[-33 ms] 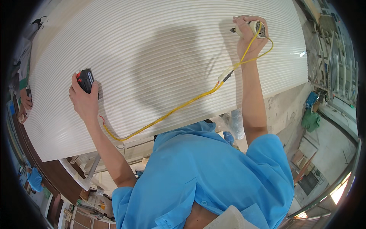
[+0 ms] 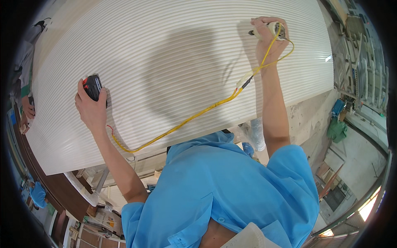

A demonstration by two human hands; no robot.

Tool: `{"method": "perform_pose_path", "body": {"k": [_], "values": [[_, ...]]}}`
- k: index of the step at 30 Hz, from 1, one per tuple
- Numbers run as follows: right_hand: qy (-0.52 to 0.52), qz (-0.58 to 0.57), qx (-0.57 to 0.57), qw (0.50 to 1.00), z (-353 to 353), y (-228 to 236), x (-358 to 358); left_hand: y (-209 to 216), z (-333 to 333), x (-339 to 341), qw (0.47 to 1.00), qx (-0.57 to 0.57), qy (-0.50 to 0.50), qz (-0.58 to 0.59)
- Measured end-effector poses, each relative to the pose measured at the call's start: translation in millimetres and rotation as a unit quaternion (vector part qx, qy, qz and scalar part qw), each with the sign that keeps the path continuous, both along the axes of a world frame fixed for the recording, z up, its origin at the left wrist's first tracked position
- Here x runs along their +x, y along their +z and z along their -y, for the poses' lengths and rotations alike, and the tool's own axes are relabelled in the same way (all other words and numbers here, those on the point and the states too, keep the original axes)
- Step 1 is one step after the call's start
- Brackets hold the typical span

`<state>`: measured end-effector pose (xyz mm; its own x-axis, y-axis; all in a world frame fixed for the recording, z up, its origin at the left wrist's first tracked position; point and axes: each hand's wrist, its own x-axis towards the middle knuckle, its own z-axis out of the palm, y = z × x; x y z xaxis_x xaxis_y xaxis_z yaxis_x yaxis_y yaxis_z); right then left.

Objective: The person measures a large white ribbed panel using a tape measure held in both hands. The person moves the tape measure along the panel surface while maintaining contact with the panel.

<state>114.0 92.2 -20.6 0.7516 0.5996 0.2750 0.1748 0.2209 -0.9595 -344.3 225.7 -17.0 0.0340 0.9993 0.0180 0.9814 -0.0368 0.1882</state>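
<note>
My left hand (image 2: 92,109) is closed around a black battery pack (image 2: 93,87) with red parts, over the left of a white ribbed panel (image 2: 182,78). Toward the far right, my right hand (image 2: 271,45) wraps around a cream-coloured rounded device (image 2: 271,29) with a dark tip on its left and an open end showing dark inner parts. Thin yellow wires loop from that open end past my wrist. They meet a thicker yellow cable (image 2: 198,113) at a dark taped joint (image 2: 247,82). The cable sags to the panel's near edge and ends in a bare red wire beside my left wrist.
Another person's hands (image 2: 28,110) rest at the panel's left edge. A dark brown board (image 2: 62,192) lies below that side. Long pale strips (image 2: 364,62) are stacked on the right, with a green bag (image 2: 337,131) and a blue object (image 2: 338,107) nearby.
My right hand and the cream device have shifted very slightly left. My left hand and the battery pack stay in place.
</note>
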Motion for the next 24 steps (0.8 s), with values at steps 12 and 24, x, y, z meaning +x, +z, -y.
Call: {"method": "perform_pose_path", "body": {"k": [12, 24], "values": [[-0.009, 0.007, -0.005, 1.0, -9.5, 2.4, 1.9, 0.0, -7.8, 2.7, 1.0, 0.001, -0.002, 0.005], [0.001, 0.024, 0.031, 0.999, -17.3, 4.5, 5.7, 0.7, -10.4, 3.3, 1.0, -0.003, 0.004, 0.001]]}}
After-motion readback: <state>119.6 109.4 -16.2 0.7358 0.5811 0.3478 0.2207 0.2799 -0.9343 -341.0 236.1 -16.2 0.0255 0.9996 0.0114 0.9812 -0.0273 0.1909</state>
